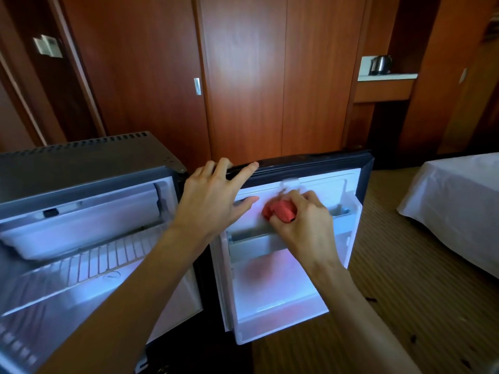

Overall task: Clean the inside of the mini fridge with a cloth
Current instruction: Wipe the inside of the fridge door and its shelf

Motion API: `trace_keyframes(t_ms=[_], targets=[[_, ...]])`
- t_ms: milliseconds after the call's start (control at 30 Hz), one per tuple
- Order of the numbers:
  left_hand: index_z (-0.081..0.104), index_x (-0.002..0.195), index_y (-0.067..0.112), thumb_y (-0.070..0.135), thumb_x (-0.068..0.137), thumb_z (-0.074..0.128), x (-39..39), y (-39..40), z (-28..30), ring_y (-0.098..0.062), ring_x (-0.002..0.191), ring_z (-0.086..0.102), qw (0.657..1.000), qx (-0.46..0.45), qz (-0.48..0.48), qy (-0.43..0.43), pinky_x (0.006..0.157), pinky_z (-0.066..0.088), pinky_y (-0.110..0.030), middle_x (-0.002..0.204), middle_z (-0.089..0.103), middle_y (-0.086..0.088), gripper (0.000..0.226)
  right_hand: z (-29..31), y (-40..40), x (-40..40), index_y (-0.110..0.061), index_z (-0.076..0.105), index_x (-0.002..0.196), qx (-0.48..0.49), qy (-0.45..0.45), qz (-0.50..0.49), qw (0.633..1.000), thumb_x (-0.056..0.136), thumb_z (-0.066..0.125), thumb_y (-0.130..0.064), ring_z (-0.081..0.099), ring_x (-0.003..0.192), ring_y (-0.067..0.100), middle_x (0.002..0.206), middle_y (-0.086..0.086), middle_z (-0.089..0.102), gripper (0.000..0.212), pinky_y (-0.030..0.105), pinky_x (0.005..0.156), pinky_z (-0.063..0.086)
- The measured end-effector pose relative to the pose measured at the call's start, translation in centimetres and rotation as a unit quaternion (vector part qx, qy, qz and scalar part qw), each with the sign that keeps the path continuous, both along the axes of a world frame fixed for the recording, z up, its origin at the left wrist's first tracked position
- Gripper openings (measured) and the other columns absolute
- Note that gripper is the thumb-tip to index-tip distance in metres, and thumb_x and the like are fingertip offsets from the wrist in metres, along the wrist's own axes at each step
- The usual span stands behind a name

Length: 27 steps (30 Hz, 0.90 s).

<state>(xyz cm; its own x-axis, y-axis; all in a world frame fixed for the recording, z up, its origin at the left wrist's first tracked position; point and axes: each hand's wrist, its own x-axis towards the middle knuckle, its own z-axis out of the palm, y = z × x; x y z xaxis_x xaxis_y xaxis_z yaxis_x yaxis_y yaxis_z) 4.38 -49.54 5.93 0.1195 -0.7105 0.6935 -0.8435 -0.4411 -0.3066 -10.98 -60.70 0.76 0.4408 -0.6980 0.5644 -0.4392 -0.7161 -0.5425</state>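
Gripping a bunched red cloth (279,210), the right hand (305,225) has its fingers curled round it and presses it against the inner face of the open door (318,184) of the mini fridge (89,163), just above the upper door shelf (256,242). Most of the cloth is hidden under the fingers, and motion blur smears the liner at twelve o'clock from it. The left hand (213,197), at nine o'clock from the cloth, rests on the door's top edge, fingers spread and nearly straight, holding nothing. Two door shelves show, the lower one (270,314) at six o'clock; its far end is cut by the forearm. One wire rack (89,263) sits in the cabinet, whose bottom runs off frame. One kettle (380,64) stands at one o'clock and one bed (459,201) corner at three
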Motion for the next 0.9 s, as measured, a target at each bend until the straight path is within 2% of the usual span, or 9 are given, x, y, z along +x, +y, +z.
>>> trace_keyframes(t_ms=[67, 167, 333, 467, 533, 667, 733, 900], targets=[[0.055, 0.141, 0.033, 0.063, 0.087, 0.062, 0.2, 0.0, 0.1, -0.028, 0.087, 0.059, 1.000, -0.010, -0.006, 0.001, 0.066, 0.048, -0.037, 0.103, 0.060, -0.007, 0.062, -0.5, -0.8, -0.1, -0.022, 0.068, 0.105, 0.018, -0.054, -0.048, 0.997, 0.081, 0.073, -0.029, 0.061, 0.084, 0.029, 0.104, 0.004, 0.057, 0.026, 0.034, 0.067, 0.046], [0.060, 0.135, 0.033, 0.064, 0.081, 0.066, 0.6, -0.2, 0.4, -0.027, 0.084, 0.059, 1.000, -0.022, -0.019, 0.007, 0.060, 0.046, -0.034, 0.098, 0.058, -0.006, 0.062, -1.4, -0.9, 0.4, -0.021, 0.066, 0.108, 0.026, -0.064, -0.093, 0.993, 0.085, 0.072, -0.029, 0.060, 0.093, 0.032, 0.106, 0.005, 0.059, 0.026, 0.035, 0.069, 0.045], [0.064, 0.130, 0.032, 0.064, 0.076, 0.071, 0.8, -0.5, 0.5, -0.027, 0.083, 0.060, 0.999, -0.035, -0.030, 0.023, 0.058, 0.048, -0.033, 0.095, 0.057, -0.007, 0.063, -1.9, 0.5, 2.1, -0.028, 0.064, 0.100, -0.044, -0.015, -0.021, 0.999, 0.082, 0.073, -0.035, 0.061, 0.089, 0.029, 0.099, 0.001, 0.062, 0.021, 0.035, 0.061, 0.048], [0.065, 0.129, 0.033, 0.062, 0.073, 0.075, 0.7, -0.5, 0.7, -0.028, 0.085, 0.060, 0.998, -0.035, -0.030, 0.041, 0.059, 0.048, -0.034, 0.096, 0.057, -0.007, 0.063, -1.8, -2.3, 0.6, -0.027, 0.065, 0.100, 0.023, -0.070, -0.089, 0.993, 0.083, 0.070, -0.036, 0.061, 0.088, 0.027, 0.092, -0.002, 0.061, 0.020, 0.033, 0.061, 0.041], [0.066, 0.127, 0.034, 0.062, 0.071, 0.076, 0.5, -0.6, 0.9, -0.028, 0.087, 0.060, 0.998, -0.036, -0.019, 0.057, 0.060, 0.047, -0.034, 0.096, 0.057, -0.006, 0.064, -2.0, -2.3, 1.0, -0.023, 0.065, 0.103, 0.023, -0.097, -0.105, 0.989, 0.085, 0.070, -0.032, 0.060, 0.091, 0.029, 0.094, 0.001, 0.062, 0.021, 0.034, 0.063, 0.041], [0.066, 0.127, 0.036, 0.065, 0.070, 0.075, 0.5, -0.8, 0.8, -0.027, 0.087, 0.060, 0.997, -0.040, -0.018, 0.060, 0.060, 0.045, -0.033, 0.097, 0.057, -0.005, 0.065, -2.5, 1.1, 3.2, -0.027, 0.067, 0.104, -0.065, -0.045, -0.009, 0.997, 0.084, 0.071, -0.034, 0.059, 0.098, 0.026, 0.104, -0.002, 0.066, 0.022, 0.037, 0.063, 0.049], [0.065, 0.129, 0.036, 0.066, 0.071, 0.074, 0.6, -0.7, 0.7, -0.026, 0.088, 0.060, 0.997, -0.040, -0.029, 0.061, 0.061, 0.046, -0.033, 0.098, 0.056, -0.004, 0.065, -2.5, 0.6, 2.5, -0.029, 0.067, 0.101, -0.072, -0.042, -0.001, 0.997, 0.083, 0.072, -0.036, 0.060, 0.098, 0.025, 0.103, -0.004, 0.066, 0.019, 0.037, 0.062, 0.050], [0.064, 0.129, 0.035, 0.065, 0.074, 0.072, 0.9, -0.8, 0.6, -0.027, 0.088, 0.060, 0.997, -0.044, -0.029, 0.050, 0.062, 0.048, -0.033, 0.098, 0.057, -0.006, 0.063, -2.1, -4.2, -0.2, -0.020, 0.064, 0.099, 0.001, -0.069, -0.114, 0.991, 0.084, 0.069, -0.032, 0.061, 0.091, 0.032, 0.092, 0.002, 0.063, 0.020, 0.038, 0.066, 0.045]])
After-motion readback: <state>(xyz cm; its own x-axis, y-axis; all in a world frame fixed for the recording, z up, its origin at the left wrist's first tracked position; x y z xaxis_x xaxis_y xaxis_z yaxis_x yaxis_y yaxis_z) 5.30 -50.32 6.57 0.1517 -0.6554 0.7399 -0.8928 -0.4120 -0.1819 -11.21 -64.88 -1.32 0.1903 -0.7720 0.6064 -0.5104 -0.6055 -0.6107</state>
